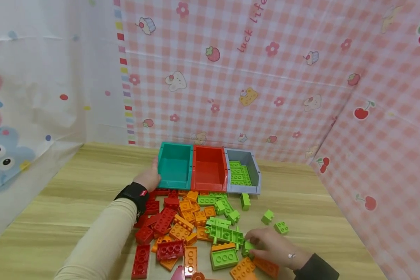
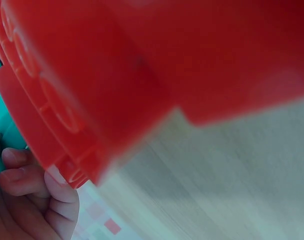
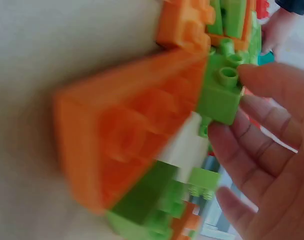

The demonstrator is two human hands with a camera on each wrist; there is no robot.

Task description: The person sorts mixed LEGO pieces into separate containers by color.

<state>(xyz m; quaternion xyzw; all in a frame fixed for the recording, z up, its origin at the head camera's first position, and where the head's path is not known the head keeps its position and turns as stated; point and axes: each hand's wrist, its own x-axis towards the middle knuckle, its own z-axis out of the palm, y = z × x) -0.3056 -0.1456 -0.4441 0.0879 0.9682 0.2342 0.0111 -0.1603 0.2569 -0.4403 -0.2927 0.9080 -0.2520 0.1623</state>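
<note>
My left hand (image 1: 148, 179) is at the left side of the teal bin (image 1: 175, 167). In the left wrist view its fingers (image 2: 27, 180) are curled at the bin's teal edge (image 2: 7, 130). Red bricks (image 2: 92, 75) close to that camera hide much of the scene. My right hand (image 1: 271, 245) pinches a small green brick (image 3: 222, 90) between thumb and fingers at the pile's right front. An orange brick (image 3: 137, 125) and green bricks (image 3: 147, 195) lie beside that hand. In the head view the held brick is partly hidden by the fingers.
Right of the teal bin stand a red bin (image 1: 210, 169) and a grey bin (image 1: 253, 175) with green bricks inside. Red bricks (image 1: 165, 219), orange bricks (image 1: 179, 232) and green bricks (image 1: 225, 233) spread before them. Patterned cloth (image 1: 231, 77) hangs behind the table.
</note>
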